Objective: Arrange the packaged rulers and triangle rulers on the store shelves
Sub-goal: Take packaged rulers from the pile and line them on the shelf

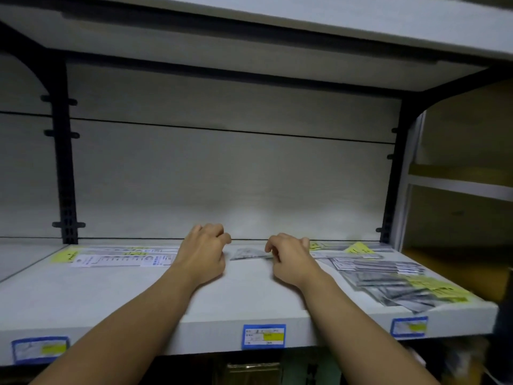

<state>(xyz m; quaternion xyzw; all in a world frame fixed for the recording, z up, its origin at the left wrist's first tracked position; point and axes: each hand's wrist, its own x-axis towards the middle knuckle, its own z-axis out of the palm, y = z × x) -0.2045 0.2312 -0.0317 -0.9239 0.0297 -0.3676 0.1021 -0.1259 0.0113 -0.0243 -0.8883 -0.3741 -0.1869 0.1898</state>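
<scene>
Shelf [249,298], white, mid-stocking. Left hand [204,252] and right hand [291,259]: fingers curled over the board, well apart; whether either pinches anything cannot be told. Between them, at the back: small packaged triangle ruler [248,254], lying flat, right fingertips touching or just beside. Back left: straight packaged rulers [122,258], laid neatly. Right: loose ruler packs [394,282], fanned untidily. Likely next: squaring the triangle pack, then tidying the right heap.
</scene>
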